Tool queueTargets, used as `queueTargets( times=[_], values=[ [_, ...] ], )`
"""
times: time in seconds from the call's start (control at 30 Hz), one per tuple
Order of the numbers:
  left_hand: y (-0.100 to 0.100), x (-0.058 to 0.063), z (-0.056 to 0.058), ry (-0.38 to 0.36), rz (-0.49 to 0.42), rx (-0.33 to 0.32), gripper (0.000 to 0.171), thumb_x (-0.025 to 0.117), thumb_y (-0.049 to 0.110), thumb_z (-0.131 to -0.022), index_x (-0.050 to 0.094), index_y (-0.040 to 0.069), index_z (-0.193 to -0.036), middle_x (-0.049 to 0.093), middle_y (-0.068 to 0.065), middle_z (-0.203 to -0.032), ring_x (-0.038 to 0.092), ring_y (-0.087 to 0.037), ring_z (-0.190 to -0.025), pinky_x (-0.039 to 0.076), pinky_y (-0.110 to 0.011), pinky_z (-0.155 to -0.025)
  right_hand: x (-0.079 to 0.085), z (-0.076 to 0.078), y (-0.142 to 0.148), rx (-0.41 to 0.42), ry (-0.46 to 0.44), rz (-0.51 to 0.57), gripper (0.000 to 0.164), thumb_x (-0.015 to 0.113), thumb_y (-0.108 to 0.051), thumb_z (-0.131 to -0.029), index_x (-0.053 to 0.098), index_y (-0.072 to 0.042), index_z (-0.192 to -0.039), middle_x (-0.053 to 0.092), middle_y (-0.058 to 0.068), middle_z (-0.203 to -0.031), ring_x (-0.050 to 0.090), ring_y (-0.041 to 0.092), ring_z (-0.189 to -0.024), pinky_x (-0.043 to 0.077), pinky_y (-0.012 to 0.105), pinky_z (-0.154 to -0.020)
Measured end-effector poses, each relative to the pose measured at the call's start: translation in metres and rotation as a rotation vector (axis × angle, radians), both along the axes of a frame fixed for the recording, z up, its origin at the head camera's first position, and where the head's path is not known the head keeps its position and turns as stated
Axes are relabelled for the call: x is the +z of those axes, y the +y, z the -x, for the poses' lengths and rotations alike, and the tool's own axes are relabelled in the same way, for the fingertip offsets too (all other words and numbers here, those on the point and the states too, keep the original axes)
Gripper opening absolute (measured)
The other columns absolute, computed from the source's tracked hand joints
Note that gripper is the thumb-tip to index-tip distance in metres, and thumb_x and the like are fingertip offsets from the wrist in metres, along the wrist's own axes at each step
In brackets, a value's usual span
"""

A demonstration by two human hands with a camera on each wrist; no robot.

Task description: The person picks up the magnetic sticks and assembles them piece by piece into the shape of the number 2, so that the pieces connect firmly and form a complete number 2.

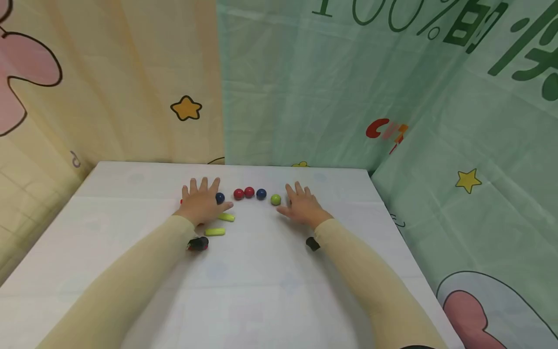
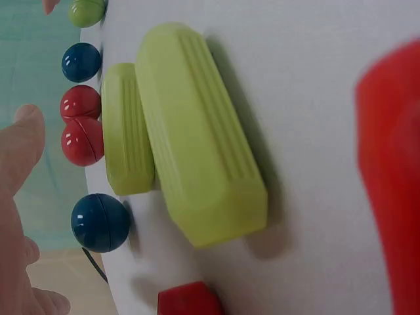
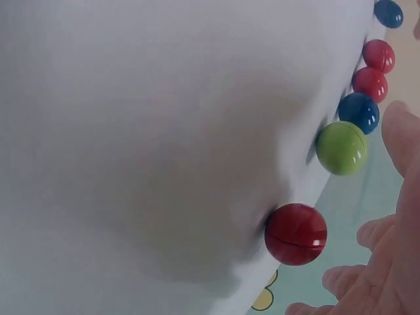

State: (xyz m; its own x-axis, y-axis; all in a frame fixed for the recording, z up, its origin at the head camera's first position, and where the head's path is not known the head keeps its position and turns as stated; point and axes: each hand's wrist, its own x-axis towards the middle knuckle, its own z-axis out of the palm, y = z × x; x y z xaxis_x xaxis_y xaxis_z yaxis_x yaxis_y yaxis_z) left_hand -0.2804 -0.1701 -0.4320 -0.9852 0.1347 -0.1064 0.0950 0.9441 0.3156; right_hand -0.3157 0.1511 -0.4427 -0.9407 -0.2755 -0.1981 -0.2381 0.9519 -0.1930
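Observation:
With its fingers spread, my left hand hovers palm down at the left of a loose row of small glossy balls. A dark blue ball shows between its thumb and index finger. Two pale-green ridged blocks lie nearer me; a red piece and a blurred red object appear beside them in the left wrist view. At the row's right end, my right hand is spread too, holding nothing. A red ball, largely hidden in the head view, sits under it, near a green ball.
Between the hands stand two red balls and another blue ball. A white cloth covers the table, whose back edge meets a printed curtain. Dark wrist devices show below both forearms.

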Motion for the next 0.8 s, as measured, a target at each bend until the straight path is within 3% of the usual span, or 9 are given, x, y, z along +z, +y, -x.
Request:
queueTargets(
  times=[0.33, 0.47, 0.67, 0.8],
  values=[
    [-0.027, -0.007, 0.007, -0.029, 0.006, 0.030, 0.098, 0.059, 0.064, -0.099, 0.018, 0.007, -0.168, 0.015, -0.034, -0.170, 0.003, -0.065, -0.154, 0.002, -0.079, -0.121, 0.001, 0.002, 0.012, -0.005, -0.054, 0.072, 0.091, 0.061, -0.055, -0.102, 0.016, -0.015, -0.170, 0.012, 0.020, -0.176, 0.017, 0.045, -0.162, 0.022, 0.055, -0.130],
    [-0.041, -0.009, 0.008, -0.036, 0.005, 0.046, 0.097, 0.060, 0.061, -0.100, 0.019, 0.004, -0.167, 0.015, -0.036, -0.169, 0.005, -0.065, -0.153, 0.004, -0.078, -0.122, -0.001, 0.005, 0.017, -0.002, -0.059, 0.105, 0.089, 0.065, -0.046, -0.102, 0.018, -0.014, -0.170, 0.022, 0.019, -0.174, 0.025, 0.037, -0.161, 0.026, 0.049, -0.130],
    [-0.058, -0.012, 0.005, -0.048, 0.026, 0.071, 0.085, 0.061, 0.047, -0.103, 0.026, 0.001, -0.164, 0.019, -0.037, -0.168, 0.013, -0.064, -0.152, 0.011, -0.077, -0.122, -0.007, 0.010, 0.025, 0.003, -0.041, 0.118, 0.085, 0.067, -0.039, -0.103, 0.021, -0.012, -0.169, 0.036, 0.020, -0.167, 0.038, 0.034, -0.156, 0.031, 0.046, -0.128],
    [-0.067, -0.015, 0.003, -0.026, 0.042, 0.054, 0.073, 0.061, 0.037, -0.104, 0.035, -0.003, -0.160, 0.029, -0.036, -0.164, 0.025, -0.059, -0.151, 0.020, -0.077, -0.120, -0.008, 0.012, 0.028, 0.010, -0.042, 0.117, 0.081, 0.067, -0.036, -0.104, 0.023, -0.014, -0.168, 0.041, 0.020, -0.164, 0.041, 0.034, -0.154, 0.033, 0.047, -0.127]
  ],
)
